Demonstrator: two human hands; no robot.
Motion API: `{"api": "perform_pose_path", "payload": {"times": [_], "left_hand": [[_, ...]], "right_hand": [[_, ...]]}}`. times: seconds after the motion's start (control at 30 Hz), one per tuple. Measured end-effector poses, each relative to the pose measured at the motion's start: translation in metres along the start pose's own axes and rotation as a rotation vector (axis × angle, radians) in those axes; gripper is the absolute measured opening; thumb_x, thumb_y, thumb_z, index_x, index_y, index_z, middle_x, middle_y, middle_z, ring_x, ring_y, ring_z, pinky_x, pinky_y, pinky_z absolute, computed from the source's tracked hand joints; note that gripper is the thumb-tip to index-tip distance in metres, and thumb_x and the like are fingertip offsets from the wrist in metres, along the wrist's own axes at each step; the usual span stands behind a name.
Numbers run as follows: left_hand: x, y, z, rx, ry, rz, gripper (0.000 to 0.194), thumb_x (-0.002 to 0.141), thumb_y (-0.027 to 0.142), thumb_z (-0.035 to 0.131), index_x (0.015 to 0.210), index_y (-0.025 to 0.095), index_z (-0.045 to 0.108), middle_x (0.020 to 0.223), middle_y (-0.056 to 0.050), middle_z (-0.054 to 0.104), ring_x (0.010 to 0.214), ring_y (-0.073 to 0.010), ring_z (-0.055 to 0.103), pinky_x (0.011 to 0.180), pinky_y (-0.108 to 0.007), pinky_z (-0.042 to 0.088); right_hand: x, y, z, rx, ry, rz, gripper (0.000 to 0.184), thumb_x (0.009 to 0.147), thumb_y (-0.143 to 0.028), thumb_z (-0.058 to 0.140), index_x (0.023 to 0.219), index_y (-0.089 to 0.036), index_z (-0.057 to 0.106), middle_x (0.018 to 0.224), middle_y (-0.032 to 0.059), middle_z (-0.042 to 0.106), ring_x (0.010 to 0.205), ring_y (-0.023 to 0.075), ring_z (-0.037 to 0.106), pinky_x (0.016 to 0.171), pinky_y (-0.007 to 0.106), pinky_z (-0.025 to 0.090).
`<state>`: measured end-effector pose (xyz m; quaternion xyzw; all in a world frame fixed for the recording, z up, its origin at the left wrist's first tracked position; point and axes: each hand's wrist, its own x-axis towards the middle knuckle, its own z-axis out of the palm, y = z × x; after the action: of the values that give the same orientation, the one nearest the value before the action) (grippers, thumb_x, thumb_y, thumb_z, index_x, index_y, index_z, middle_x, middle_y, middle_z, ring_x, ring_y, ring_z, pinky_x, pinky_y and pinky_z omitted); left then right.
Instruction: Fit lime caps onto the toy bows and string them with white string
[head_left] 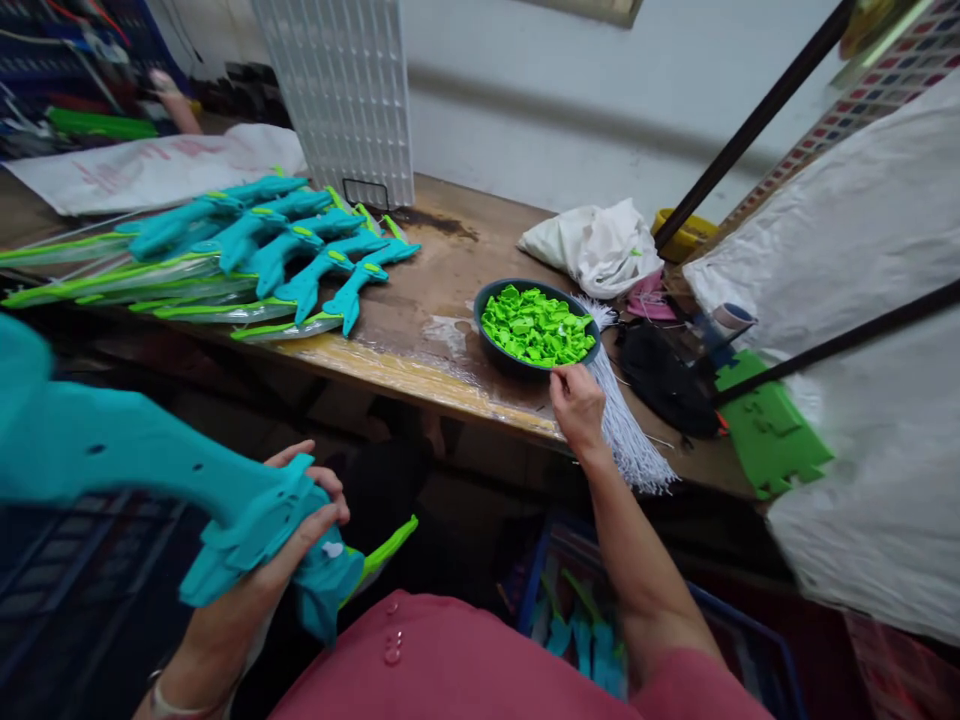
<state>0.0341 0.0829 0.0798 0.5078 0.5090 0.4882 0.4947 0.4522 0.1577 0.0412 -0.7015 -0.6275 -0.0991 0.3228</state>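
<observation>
My left hand [300, 530] is wrapped around the grip of a large teal plastic toy bow [150, 440], held in front of me at the lower left. A lime-green limb sticks out beyond its lower end. Over the table's front edge, my right hand [579, 405] is closed with fingertips pinched at the rim of a dark round bowl [496, 352]. Small bright-green plastic pieces [536, 325] fill that bowl. Whatever the right fingers hold is hidden. Just right of this hand hangs a bundle of white cords [626, 420], partly behind the bowl.
Several teal and green toy bows [300, 240] lie in a row on the wooden table [427, 260]. At its right are a white cloth sack [600, 245], a black bag [664, 375] and a green foam mat [772, 420]. Below, a blue crate [757, 640] holds more teal parts.
</observation>
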Motion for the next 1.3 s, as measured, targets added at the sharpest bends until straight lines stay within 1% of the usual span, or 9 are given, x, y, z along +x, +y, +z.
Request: {"api": "perform_pose_path", "payload": {"times": [0.1, 0.23, 0.43, 0.6, 0.77, 0.9, 1.0, 1.13, 1.3], "left_hand": [[-0.006, 0.000, 0.000, -0.085, 0.131, -0.020, 0.058, 0.075, 0.034, 0.077, 0.128, 0.048, 0.058, 0.100, 0.002, 0.070, 0.085, -0.0255, 0.073, 0.079, -0.042, 0.066], [-0.007, -0.013, -0.012, -0.184, 0.171, -0.102, 0.059, 0.075, 0.032, 0.079, 0.130, 0.042, 0.059, 0.104, 0.000, 0.071, 0.088, -0.0264, 0.075, 0.078, -0.042, 0.066], [-0.011, -0.021, -0.023, -0.494, 0.152, -0.092, 0.074, 0.078, 0.021, 0.081, 0.144, 0.033, 0.050, 0.123, -0.004, 0.069, 0.108, -0.0254, 0.072, 0.100, -0.048, 0.059], [-0.001, -0.031, -0.023, -0.702, 0.114, -0.052, 0.064, 0.075, 0.013, 0.083, 0.133, 0.028, 0.061, 0.120, -0.005, 0.072, 0.112, -0.0265, 0.070, 0.107, -0.053, 0.053], [0.000, -0.038, -0.028, -0.822, 0.082, -0.043, 0.057, 0.074, 0.015, 0.083, 0.128, 0.024, 0.066, 0.121, -0.008, 0.073, 0.116, -0.0298, 0.069, 0.109, -0.056, 0.050], [-0.001, -0.039, -0.027, -0.886, 0.060, -0.027, 0.051, 0.076, 0.020, 0.079, 0.126, 0.021, 0.068, 0.125, -0.011, 0.073, 0.119, -0.0324, 0.067, 0.110, -0.056, 0.048], [0.004, -0.038, -0.021, -0.874, 0.062, -0.051, 0.041, 0.076, 0.018, 0.079, 0.116, 0.019, 0.070, 0.125, -0.011, 0.072, 0.119, -0.0326, 0.068, 0.109, -0.054, 0.049], [0.011, -0.037, -0.011, -0.866, 0.065, -0.064, 0.037, 0.077, 0.016, 0.081, 0.111, 0.020, 0.067, 0.115, -0.006, 0.075, 0.109, -0.0281, 0.072, 0.102, -0.049, 0.053], [0.014, -0.037, -0.011, -0.886, 0.044, -0.064, 0.038, 0.073, 0.017, 0.087, 0.106, 0.019, 0.068, 0.096, -0.001, 0.075, 0.084, -0.0150, 0.071, 0.085, -0.029, 0.055]], "right_hand": [[0.064, -0.001, 0.021, -0.043, -0.160, -0.030, 0.023, 0.100, -0.020, 0.050, 0.100, -0.013, 0.072, 0.103, 0.0136, 0.072, 0.097, 0.0206, 0.063, 0.088, 0.033, 0.045], [0.123, 0.004, 0.051, -0.140, -0.414, -0.005, 0.017, 0.099, -0.026, 0.061, 0.097, -0.012, 0.071, 0.099, 0.0084, 0.072, 0.093, 0.0179, 0.066, 0.089, 0.036, 0.050], [0.133, -0.003, 0.051, -0.253, -0.611, 0.021, 0.016, 0.092, -0.028, 0.065, 0.089, -0.016, 0.074, 0.089, 0.0118, 0.074, 0.100, 0.0324, 0.069, 0.089, 0.045, 0.052], [0.129, 0.008, 0.039, -0.283, -0.485, -0.041, 0.034, 0.099, -0.039, 0.046, 0.087, -0.024, 0.074, 0.077, 0.0130, 0.067, 0.103, 0.0463, 0.066, 0.080, 0.059, 0.051], [0.120, 0.010, 0.026, -0.271, -0.098, -0.100, 0.041, 0.101, -0.044, 0.043, 0.097, -0.018, 0.074, 0.082, 0.0220, 0.066, 0.097, 0.0468, 0.068, 0.067, 0.055, 0.048], [0.078, -0.062, 0.010, 0.138, -0.022, -0.255, 0.021, 0.099, -0.040, 0.057, 0.097, -0.027, 0.074, 0.084, 0.0116, 0.070, 0.088, 0.0323, 0.070, 0.073, 0.046, 0.051], [0.028, -0.145, 0.008, 0.568, -0.201, -0.287, 0.014, 0.092, -0.034, 0.071, 0.103, -0.025, 0.073, 0.083, 0.0048, 0.073, 0.067, 0.0187, 0.068, 0.062, 0.033, 0.053], [-0.025, -0.235, 0.019, 0.806, -0.247, -0.481, 0.005, 0.096, -0.022, 0.065, 0.097, -0.023, 0.070, 0.090, 0.0027, 0.075, 0.077, 0.0164, 0.072, 0.070, 0.030, 0.058], [-0.052, -0.269, 0.044, 0.843, -0.011, -0.755, 0.022, 0.096, -0.010, 0.061, 0.111, -0.024, 0.068, 0.110, 0.0087, 0.074, 0.097, 0.0200, 0.073, 0.080, 0.034, 0.063]]}}
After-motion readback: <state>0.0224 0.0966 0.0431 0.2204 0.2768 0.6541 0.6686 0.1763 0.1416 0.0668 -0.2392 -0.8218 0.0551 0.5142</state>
